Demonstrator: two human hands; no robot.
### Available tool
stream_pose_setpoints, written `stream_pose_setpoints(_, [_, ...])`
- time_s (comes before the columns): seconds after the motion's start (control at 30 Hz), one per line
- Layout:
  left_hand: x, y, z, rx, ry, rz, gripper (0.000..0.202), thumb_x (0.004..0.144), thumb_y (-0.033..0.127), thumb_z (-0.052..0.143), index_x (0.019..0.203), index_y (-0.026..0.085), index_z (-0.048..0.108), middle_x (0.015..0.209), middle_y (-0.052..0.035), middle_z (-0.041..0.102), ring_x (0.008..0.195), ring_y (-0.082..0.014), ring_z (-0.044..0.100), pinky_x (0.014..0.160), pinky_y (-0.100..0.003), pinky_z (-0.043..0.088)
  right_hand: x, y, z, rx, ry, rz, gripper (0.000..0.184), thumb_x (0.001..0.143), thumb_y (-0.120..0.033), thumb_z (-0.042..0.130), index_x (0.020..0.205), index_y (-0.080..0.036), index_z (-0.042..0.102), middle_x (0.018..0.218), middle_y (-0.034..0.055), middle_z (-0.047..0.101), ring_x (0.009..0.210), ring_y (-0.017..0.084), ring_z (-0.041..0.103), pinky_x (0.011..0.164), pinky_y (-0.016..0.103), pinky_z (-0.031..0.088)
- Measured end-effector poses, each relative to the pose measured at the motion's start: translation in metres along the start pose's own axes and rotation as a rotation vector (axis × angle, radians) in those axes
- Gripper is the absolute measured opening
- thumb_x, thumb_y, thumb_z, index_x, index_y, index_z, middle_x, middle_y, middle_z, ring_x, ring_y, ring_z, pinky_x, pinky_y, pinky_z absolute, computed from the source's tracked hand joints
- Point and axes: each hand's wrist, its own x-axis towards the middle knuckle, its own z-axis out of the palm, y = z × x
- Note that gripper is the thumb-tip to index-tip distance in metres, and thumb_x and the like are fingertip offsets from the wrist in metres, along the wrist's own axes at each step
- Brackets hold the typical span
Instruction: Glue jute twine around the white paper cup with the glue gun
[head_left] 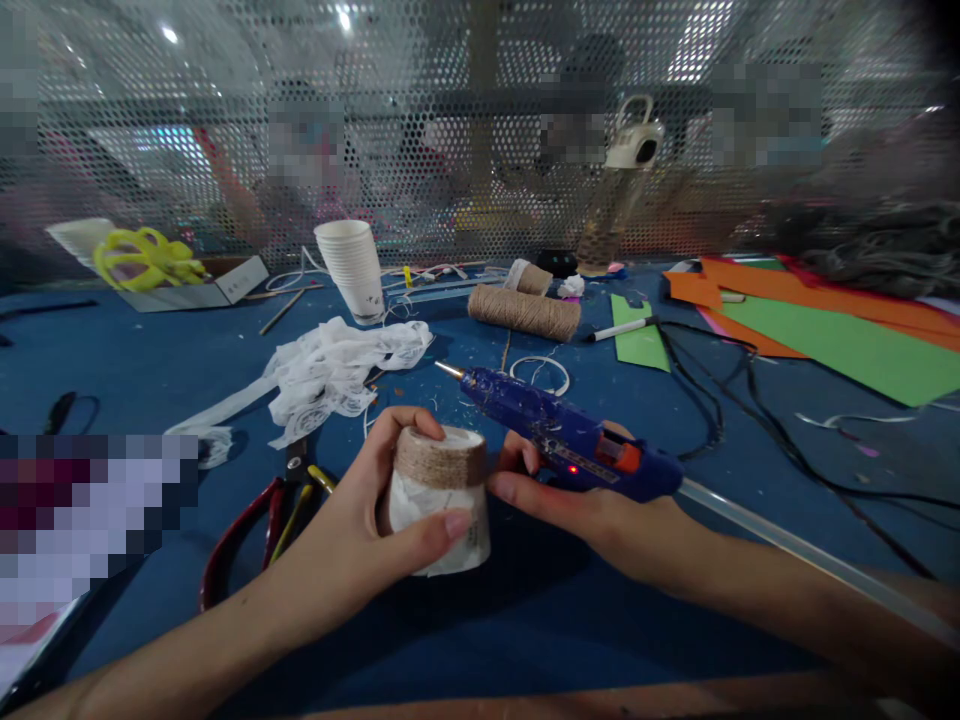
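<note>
My left hand (405,510) is wrapped round a white paper cup (439,520), turned bottom up. A band of brown twine (441,463) circles the cup's upper part. In my right hand (577,500) is a blue hot glue gun (547,420), its metal nozzle pointing left above the cup and a small red light glowing on its side. A clear glue stick (787,545) sticks out of its back end. My right fingertips are close beside the cup's right side; whether they touch it, I cannot tell.
Behind the cup are white lace (322,375), stacked paper cups (351,270) and a twine roll (525,312). Red-handled pliers (244,540) lie by my left forearm. Black cables (772,420) and coloured paper (832,340) are on the right. A perforated metal screen (450,130) stands behind.
</note>
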Motion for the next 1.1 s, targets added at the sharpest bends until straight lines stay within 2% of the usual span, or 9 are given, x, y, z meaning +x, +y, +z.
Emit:
stream_pose_setpoints(0.23, [-0.0016, 0.001, -0.0002, -0.016, -0.01, -0.001, 0.042, 0.085, 0.036, 0.082, 0.111, 0.03, 0.049, 0.099, 0.0036, 0.061, 0.081, -0.0126, 0.059, 0.069, -0.019, 0.049, 0.0019, -0.0005, -0.0037, -0.049, -0.048, 0.002, 0.025, 0.075, -0.035, 0.078, 0.071, -0.023, 0.057, 0.073, -0.0032, 0.061, 0.07, 0.013, 0.058, 0.073, 0.025, 0.056])
stream_pose_setpoints(0.43, [-0.0016, 0.0013, -0.001, 0.005, -0.019, 0.001, 0.042, 0.086, 0.037, 0.081, 0.111, 0.03, 0.048, 0.096, 0.0035, 0.06, 0.077, -0.0131, 0.057, 0.066, -0.02, 0.049, 0.0015, 0.0003, -0.0021, 0.069, -0.036, 0.049, 0.025, 0.074, -0.033, 0.079, 0.073, -0.023, 0.056, 0.073, -0.0044, 0.059, 0.074, 0.013, 0.06, 0.075, 0.024, 0.055])
stream_pose_setpoints(0.6, [-0.0031, 0.0019, -0.0004, -0.014, -0.056, -0.02, 0.043, 0.087, 0.035, 0.08, 0.114, 0.032, 0.046, 0.098, 0.0031, 0.064, 0.082, -0.0147, 0.061, 0.07, -0.021, 0.049, 0.0009, 0.0011, -0.0024, 0.046, -0.04, 0.072, 0.026, 0.073, -0.035, 0.081, 0.075, -0.022, 0.058, 0.078, -0.0032, 0.064, 0.078, 0.015, 0.063, 0.079, 0.027, 0.056])
stream_pose_setpoints(0.73, [-0.0028, 0.0037, -0.001, 0.031, -0.036, -0.073, 0.048, 0.086, 0.042, 0.079, 0.12, 0.032, 0.047, 0.104, 0.0004, 0.067, 0.087, -0.0188, 0.062, 0.073, -0.025, 0.05, 0.0018, 0.0022, -0.0033, 0.052, -0.051, 0.059, 0.026, 0.074, -0.034, 0.08, 0.074, -0.023, 0.056, 0.079, -0.0031, 0.065, 0.079, 0.015, 0.064, 0.079, 0.028, 0.055])
stream_pose_setpoints(0.87, [-0.0012, 0.0042, -0.0022, 0.05, -0.066, -0.166, 0.061, 0.087, 0.048, 0.077, 0.134, 0.036, 0.04, 0.118, -0.002, 0.069, 0.103, -0.0242, 0.065, 0.085, -0.031, 0.052, 0.0037, 0.0043, -0.0032, 0.071, -0.045, 0.066, 0.027, 0.074, -0.034, 0.08, 0.073, -0.023, 0.054, 0.079, -0.0037, 0.064, 0.081, 0.015, 0.064, 0.082, 0.028, 0.056])
stream_pose_setpoints(1.03, [-0.0014, 0.0066, 0.0017, 0.063, -0.034, -0.237, 0.068, 0.084, 0.051, 0.079, 0.137, 0.038, 0.038, 0.11, 0.0007, 0.071, 0.104, -0.0251, 0.066, 0.085, -0.031, 0.053, 0.0049, 0.006, -0.0035, 0.065, -0.033, 0.029, 0.025, 0.077, -0.033, 0.078, 0.074, -0.024, 0.055, 0.081, -0.0039, 0.063, 0.082, 0.015, 0.064, 0.083, 0.027, 0.056])
stream_pose_setpoints(1.1, [-0.0016, 0.008, 0.0043, 0.033, -0.011, -0.235, 0.07, 0.082, 0.048, 0.081, 0.137, 0.038, 0.039, 0.114, 0.0007, 0.071, 0.105, -0.0238, 0.066, 0.087, -0.031, 0.053, 0.0044, 0.0059, -0.0038, 0.063, -0.029, 0.021, 0.024, 0.078, -0.033, 0.078, 0.074, -0.024, 0.056, 0.08, -0.0041, 0.063, 0.083, 0.015, 0.064, 0.083, 0.026, 0.056])
